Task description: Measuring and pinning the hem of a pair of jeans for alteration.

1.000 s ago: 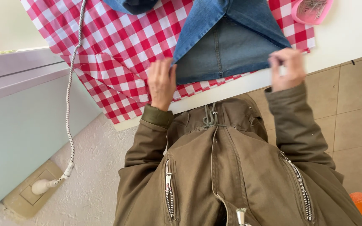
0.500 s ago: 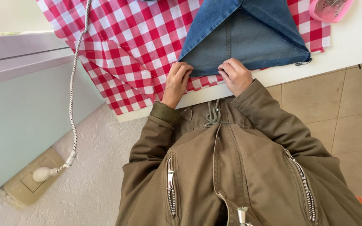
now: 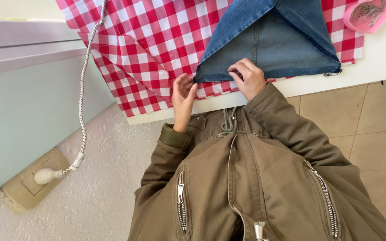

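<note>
My right hand (image 3: 246, 78) is pinched shut on the hem of the folded blue denim garment (image 3: 269, 42), upper centre of the frame. My left hand (image 3: 182, 96) hangs open just beside the hem's left corner. The hem runs left to right across the red-and-white checked cloth (image 3: 148, 49); the white table edge (image 3: 380, 62) lies just below.
</note>
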